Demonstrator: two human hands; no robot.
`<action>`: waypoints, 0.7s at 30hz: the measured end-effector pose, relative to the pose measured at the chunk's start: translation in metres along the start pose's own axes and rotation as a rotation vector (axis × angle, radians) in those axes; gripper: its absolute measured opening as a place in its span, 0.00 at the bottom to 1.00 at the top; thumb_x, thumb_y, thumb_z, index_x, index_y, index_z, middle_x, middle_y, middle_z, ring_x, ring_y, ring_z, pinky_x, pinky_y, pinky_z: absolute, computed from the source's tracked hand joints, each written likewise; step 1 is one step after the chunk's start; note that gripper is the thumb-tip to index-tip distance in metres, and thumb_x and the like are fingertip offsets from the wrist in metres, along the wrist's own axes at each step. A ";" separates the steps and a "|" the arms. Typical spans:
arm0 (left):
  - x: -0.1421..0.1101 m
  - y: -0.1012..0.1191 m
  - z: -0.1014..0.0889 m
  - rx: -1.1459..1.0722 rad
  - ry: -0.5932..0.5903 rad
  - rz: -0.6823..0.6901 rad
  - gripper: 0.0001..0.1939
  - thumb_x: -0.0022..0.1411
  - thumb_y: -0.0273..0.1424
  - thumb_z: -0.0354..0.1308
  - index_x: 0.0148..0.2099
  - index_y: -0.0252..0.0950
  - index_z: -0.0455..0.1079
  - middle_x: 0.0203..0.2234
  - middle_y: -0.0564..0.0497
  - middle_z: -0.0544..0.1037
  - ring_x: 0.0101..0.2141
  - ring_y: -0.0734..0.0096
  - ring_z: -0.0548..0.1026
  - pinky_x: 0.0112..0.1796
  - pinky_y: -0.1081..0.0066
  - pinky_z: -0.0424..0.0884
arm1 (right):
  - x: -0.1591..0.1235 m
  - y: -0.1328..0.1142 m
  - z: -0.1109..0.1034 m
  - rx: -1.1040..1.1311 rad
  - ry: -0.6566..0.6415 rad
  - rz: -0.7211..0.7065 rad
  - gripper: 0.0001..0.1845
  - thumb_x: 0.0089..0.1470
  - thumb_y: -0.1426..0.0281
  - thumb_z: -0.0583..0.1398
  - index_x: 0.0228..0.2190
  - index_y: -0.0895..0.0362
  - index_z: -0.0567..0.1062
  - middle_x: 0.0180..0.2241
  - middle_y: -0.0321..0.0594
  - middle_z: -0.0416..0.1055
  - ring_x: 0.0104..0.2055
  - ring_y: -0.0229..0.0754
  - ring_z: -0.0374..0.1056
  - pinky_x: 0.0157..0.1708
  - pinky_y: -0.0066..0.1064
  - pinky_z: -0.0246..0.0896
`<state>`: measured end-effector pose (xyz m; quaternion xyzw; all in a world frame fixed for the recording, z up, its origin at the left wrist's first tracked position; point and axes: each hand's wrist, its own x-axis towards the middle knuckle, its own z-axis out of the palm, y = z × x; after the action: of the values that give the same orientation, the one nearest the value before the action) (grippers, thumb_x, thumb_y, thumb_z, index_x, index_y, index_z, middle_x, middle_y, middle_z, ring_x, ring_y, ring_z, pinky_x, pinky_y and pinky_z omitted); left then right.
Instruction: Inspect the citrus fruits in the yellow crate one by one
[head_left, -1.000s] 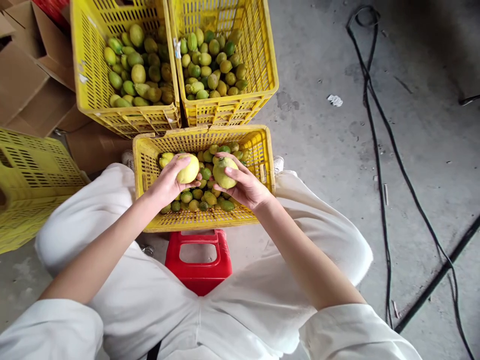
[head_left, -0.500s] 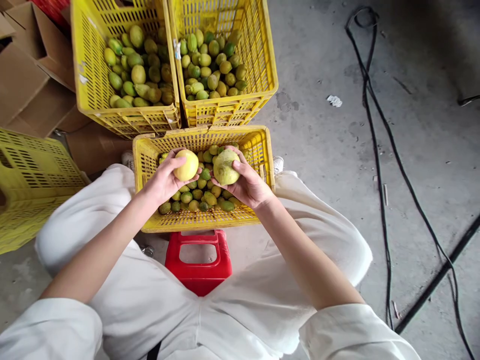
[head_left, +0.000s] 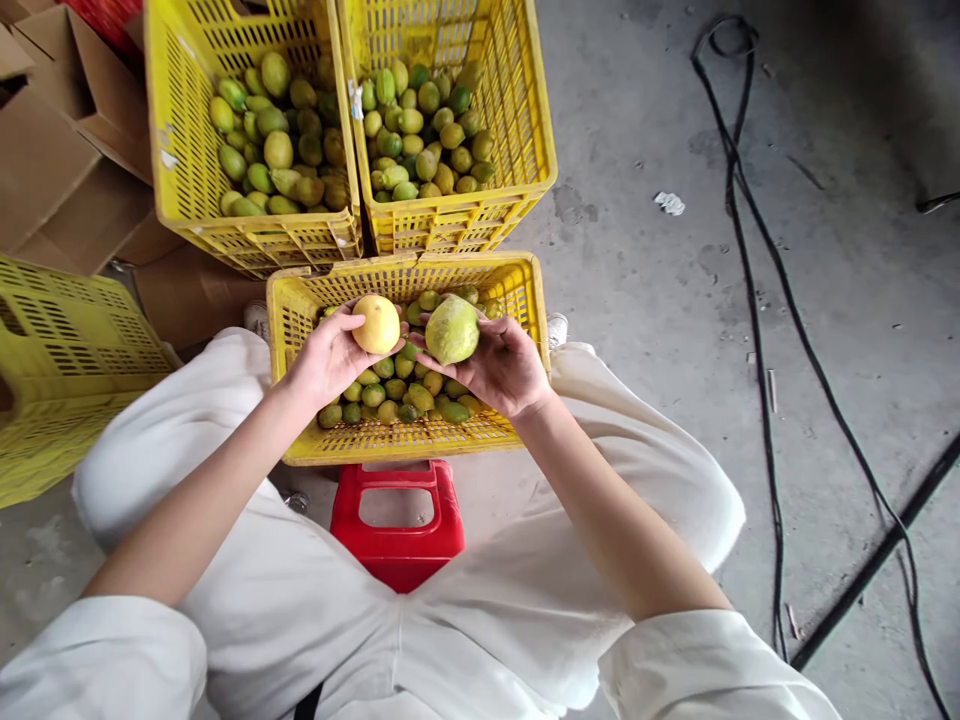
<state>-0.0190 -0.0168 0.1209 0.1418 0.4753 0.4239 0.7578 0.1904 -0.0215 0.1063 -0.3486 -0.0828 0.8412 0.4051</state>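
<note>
My left hand (head_left: 330, 357) is closed on a smooth pale-yellow lemon (head_left: 376, 324), thumb on top and fingers beneath. In my right hand (head_left: 506, 365) rests a larger greenish-yellow lemon (head_left: 452, 330), supported on the fingers with the thumb off to its side. Both fruits are held side by side, a little apart, above a yellow plastic crate (head_left: 405, 440) between my legs. Inside that crate lie several small green and yellow lemons (head_left: 420, 398), partly hidden by my hands.
Beyond it stand two more yellow crates (head_left: 247, 235) (head_left: 450, 220) with green and yellow lemons. Another yellow crate (head_left: 75, 360) and cardboard boxes (head_left: 52, 170) are at left. A red plastic stool (head_left: 401, 560) is between my legs. Black cables (head_left: 787, 270) cross the concrete floor at right.
Both lemons have been turned in my hands. My right thumb has come off the greenish lemon, and the right fingers have opened out beneath it. The crates have not moved.
</note>
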 end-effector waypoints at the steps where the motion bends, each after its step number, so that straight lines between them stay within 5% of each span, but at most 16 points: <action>1: 0.000 -0.001 -0.001 0.028 -0.017 0.015 0.16 0.52 0.28 0.60 0.45 0.38 0.67 0.39 0.49 0.77 0.41 0.62 0.80 0.39 0.65 0.79 | 0.000 0.001 0.000 -0.013 0.009 -0.007 0.19 0.51 0.67 0.61 0.47 0.50 0.71 0.42 0.38 0.79 0.48 0.50 0.75 0.41 0.46 0.78; 4: 0.000 -0.003 -0.002 0.087 -0.095 0.024 0.19 0.49 0.30 0.68 0.44 0.38 0.68 0.35 0.52 0.75 0.33 0.70 0.78 0.24 0.78 0.71 | 0.000 0.004 -0.002 -0.072 0.041 -0.005 0.20 0.48 0.67 0.66 0.45 0.49 0.73 0.38 0.35 0.77 0.39 0.44 0.76 0.30 0.32 0.76; 7: 0.000 -0.003 -0.002 0.089 -0.108 0.026 0.19 0.49 0.32 0.69 0.43 0.38 0.70 0.34 0.52 0.75 0.31 0.72 0.77 0.20 0.81 0.65 | 0.001 0.008 -0.005 -0.105 0.070 -0.021 0.24 0.44 0.69 0.69 0.45 0.47 0.73 0.35 0.32 0.75 0.33 0.40 0.74 0.23 0.25 0.71; 13: 0.000 0.000 0.000 -0.035 -0.004 -0.048 0.16 0.56 0.33 0.55 0.47 0.36 0.68 0.42 0.44 0.79 0.46 0.55 0.80 0.37 0.65 0.79 | 0.001 0.004 -0.006 -0.066 0.074 -0.025 0.19 0.48 0.67 0.66 0.44 0.47 0.72 0.37 0.34 0.76 0.43 0.46 0.76 0.36 0.36 0.77; 16: 0.001 0.000 -0.002 -0.030 -0.014 -0.039 0.16 0.57 0.32 0.56 0.48 0.36 0.66 0.42 0.44 0.79 0.46 0.54 0.80 0.32 0.70 0.78 | 0.001 0.001 -0.004 0.003 0.025 -0.013 0.21 0.47 0.68 0.62 0.45 0.48 0.71 0.40 0.37 0.78 0.48 0.51 0.75 0.44 0.48 0.77; 21: 0.002 -0.003 -0.004 0.027 -0.045 0.016 0.19 0.52 0.35 0.66 0.44 0.38 0.65 0.38 0.46 0.79 0.36 0.63 0.81 0.21 0.79 0.70 | 0.001 0.004 -0.006 -0.046 0.060 0.002 0.23 0.46 0.68 0.66 0.46 0.47 0.71 0.37 0.33 0.78 0.38 0.42 0.76 0.32 0.31 0.78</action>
<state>-0.0208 -0.0178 0.1155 0.1655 0.4626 0.4200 0.7630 0.1913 -0.0248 0.0998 -0.3831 -0.0897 0.8286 0.3982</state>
